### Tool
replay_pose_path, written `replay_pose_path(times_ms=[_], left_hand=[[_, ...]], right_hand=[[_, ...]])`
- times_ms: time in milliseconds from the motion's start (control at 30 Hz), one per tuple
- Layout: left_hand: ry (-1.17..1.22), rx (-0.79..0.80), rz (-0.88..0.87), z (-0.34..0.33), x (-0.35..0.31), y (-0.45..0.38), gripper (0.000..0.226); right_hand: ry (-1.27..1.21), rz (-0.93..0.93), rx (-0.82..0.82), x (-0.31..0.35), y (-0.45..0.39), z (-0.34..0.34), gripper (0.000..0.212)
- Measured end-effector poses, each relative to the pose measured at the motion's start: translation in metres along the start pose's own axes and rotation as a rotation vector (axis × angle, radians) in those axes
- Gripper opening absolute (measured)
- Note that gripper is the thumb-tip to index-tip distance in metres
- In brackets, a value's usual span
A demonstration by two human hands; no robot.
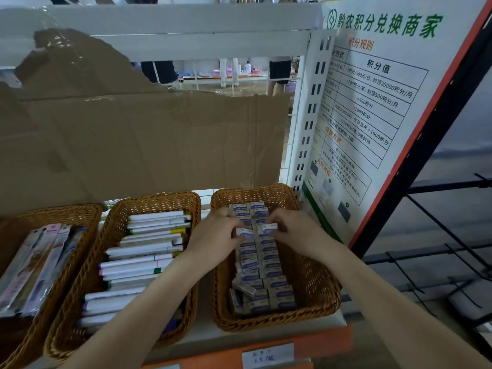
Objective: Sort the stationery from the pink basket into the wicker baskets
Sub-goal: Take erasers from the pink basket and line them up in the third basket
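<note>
Both hands, the left hand (213, 235) and the right hand (295, 230), each pinch a boxed eraser (245, 233) over the right wicker basket (316, 286), probably to slot them into the neat rows beneath; no pink basket is in view.

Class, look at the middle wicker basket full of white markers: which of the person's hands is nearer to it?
Left. The left hand pinches an eraser box just right of the marker basket; the right hand is farther right, over the eraser basket.
</note>
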State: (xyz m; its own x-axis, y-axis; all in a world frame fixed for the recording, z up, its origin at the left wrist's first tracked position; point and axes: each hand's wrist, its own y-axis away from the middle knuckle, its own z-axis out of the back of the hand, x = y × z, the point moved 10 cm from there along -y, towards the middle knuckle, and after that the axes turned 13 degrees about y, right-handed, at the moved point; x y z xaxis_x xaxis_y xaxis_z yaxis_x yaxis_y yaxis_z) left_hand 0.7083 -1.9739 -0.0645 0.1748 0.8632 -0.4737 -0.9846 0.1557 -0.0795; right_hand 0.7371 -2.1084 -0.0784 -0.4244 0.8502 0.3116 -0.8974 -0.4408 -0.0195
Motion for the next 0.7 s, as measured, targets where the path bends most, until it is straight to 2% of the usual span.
replay_pose_path(times_ms=[133,300,467,700], left_hand=[[-0.184,0.005,-0.031,-0.007,0.002,-0.021,0.035],[-0.305,0.043,-0.032,-0.017,0.004,-0.034,0.033],[-0.35,0.014,-0.079,-0.019,0.001,-0.035,0.031],[-0.355,0.006,-0.137,-0.022,-0.005,-0.037,0.026]], right_hand=[[0.141,0.06,-0.065,0.002,-0.028,0.002,0.019],[0.215,0.043,-0.081,-0.004,-0.045,-0.002,0.029],[0.297,0.067,-0.043,-0.002,-0.051,-0.01,0.027],[0.346,0.103,-0.083,0.003,-0.055,-0.011,0.026]])
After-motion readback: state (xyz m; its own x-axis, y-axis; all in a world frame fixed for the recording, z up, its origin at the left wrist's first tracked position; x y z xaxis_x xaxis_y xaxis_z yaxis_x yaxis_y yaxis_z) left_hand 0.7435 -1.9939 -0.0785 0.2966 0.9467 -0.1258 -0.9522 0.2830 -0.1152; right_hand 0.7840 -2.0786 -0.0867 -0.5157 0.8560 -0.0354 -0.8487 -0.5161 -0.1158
